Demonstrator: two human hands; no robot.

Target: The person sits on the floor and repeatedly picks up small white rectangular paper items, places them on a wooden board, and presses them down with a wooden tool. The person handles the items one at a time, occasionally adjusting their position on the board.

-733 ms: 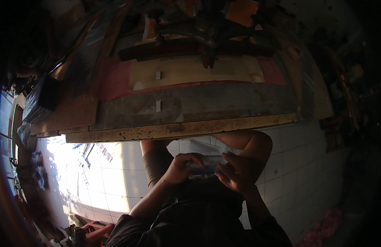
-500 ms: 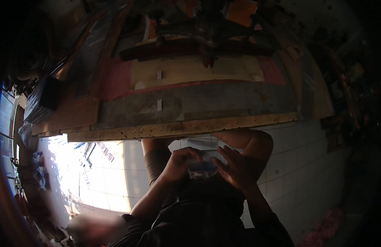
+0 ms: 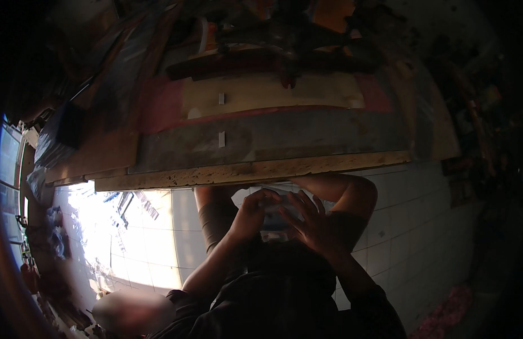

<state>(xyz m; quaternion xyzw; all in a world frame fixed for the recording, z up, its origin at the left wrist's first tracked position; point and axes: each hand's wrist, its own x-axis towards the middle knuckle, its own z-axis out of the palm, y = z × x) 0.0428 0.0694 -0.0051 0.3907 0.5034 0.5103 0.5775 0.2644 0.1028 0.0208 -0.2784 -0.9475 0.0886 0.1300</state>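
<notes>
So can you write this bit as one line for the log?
left hand: holding pale flat object | right hand: on it too | spot: below wooden table edge | floor: white tiles

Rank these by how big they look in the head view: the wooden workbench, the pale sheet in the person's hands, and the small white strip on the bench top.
1. Wooden workbench, largest by far.
2. Pale sheet, partly hidden by the left hand and right hand.
3. Small white strip, smallest, though it lies farther from the camera.
</notes>
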